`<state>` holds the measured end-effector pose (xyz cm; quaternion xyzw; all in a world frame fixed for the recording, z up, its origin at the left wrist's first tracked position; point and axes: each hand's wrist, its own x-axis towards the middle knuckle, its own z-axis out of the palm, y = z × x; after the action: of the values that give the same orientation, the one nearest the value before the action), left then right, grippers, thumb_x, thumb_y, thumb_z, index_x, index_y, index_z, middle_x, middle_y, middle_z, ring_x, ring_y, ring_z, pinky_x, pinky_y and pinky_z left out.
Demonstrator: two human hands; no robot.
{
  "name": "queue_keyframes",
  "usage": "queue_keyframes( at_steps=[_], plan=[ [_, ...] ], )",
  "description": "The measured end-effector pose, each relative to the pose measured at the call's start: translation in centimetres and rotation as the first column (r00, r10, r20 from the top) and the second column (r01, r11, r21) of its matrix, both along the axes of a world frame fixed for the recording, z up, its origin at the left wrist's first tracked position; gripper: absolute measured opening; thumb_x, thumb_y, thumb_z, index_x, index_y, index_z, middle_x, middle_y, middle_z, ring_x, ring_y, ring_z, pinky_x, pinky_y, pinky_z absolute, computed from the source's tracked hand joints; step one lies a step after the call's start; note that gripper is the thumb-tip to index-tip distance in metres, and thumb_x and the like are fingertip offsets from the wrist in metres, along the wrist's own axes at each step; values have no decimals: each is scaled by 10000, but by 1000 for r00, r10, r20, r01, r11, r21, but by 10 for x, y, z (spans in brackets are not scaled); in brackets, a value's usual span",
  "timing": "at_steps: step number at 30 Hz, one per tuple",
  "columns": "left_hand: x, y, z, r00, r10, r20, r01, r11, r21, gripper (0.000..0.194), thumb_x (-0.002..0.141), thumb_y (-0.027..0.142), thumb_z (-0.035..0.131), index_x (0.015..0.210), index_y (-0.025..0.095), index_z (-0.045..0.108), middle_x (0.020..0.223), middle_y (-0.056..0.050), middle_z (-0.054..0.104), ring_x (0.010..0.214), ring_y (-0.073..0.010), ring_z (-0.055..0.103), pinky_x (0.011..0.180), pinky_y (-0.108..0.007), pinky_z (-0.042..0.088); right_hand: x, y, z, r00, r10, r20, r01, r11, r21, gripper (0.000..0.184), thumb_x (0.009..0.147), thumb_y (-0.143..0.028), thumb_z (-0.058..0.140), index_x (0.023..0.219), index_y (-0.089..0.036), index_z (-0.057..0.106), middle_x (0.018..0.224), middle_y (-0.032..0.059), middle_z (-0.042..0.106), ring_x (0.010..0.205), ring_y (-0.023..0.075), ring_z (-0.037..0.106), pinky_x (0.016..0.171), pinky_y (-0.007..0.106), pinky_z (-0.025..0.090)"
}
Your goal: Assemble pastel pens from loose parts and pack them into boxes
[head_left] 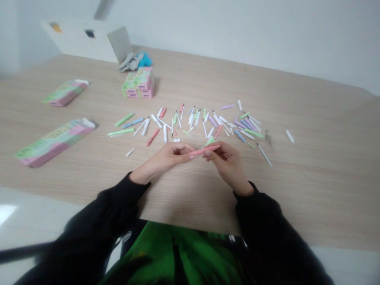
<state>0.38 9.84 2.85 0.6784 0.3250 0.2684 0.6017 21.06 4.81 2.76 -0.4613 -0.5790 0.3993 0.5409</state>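
Observation:
Between my two hands is a slim coral-pink pen point(204, 150), held nearly level just above the table. The fingers and thumb of my left hand point(175, 155) pinch its left end. My right hand point(225, 160) grips it nearer the pointed right end. Behind my hands lie scattered pen parts: a red barrel point(152, 137), a green barrel point(124, 119), a blue barrel point(133, 122), purple barrels point(249, 124) and white refills with dark tips point(264, 154). A small white cone-shaped piece point(130, 152) rests to the left of my left hand.
Two long green-and-pink boxes point(56, 144) lie at the left. Small stacked boxes point(138, 84) stand farther back, with a grey and blue cloth-like bundle point(136, 61) behind them. A large white box point(86, 41) sits at the back left of the wooden table point(311, 166).

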Motion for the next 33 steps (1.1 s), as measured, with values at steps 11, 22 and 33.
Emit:
queue_keyframes(
  at_steps=[11, 22, 33],
  plan=[
    [0, 1, -7, 997, -76, -31, 75, 996, -49, 456, 996, 472, 477, 717, 154, 647, 606, 37, 425, 596, -112, 390, 613, -263, 317, -4, 1, -8, 998, 60, -21, -59, 998, 29, 171, 870, -364, 744, 857, -199, 701, 719, -10, 679, 658, 122, 612, 619, 265, 486],
    [-5, -2, -5, 981, -193, -8, 183, 943, -277, 462, 952, 589, 518, 924, 151, 663, 702, 5, 545, 558, -95, 458, 504, -223, 357, -5, 0, -13, 995, 96, -12, -96, 995, 6, 260, 879, -450, 742, 858, -196, 690, 718, -9, 671, 657, 121, 603, 617, 266, 478],
    [-5, -5, -7, 993, -115, -39, 102, 964, -246, 454, 884, 606, 647, 818, 156, 652, 580, 41, 470, 503, -77, 415, 467, -183, 324, -9, -2, -15, 996, 83, -31, -82, 996, 21, 168, 889, -362, 738, 861, -201, 703, 714, -24, 653, 651, 107, 576, 632, 265, 454]
  ],
)
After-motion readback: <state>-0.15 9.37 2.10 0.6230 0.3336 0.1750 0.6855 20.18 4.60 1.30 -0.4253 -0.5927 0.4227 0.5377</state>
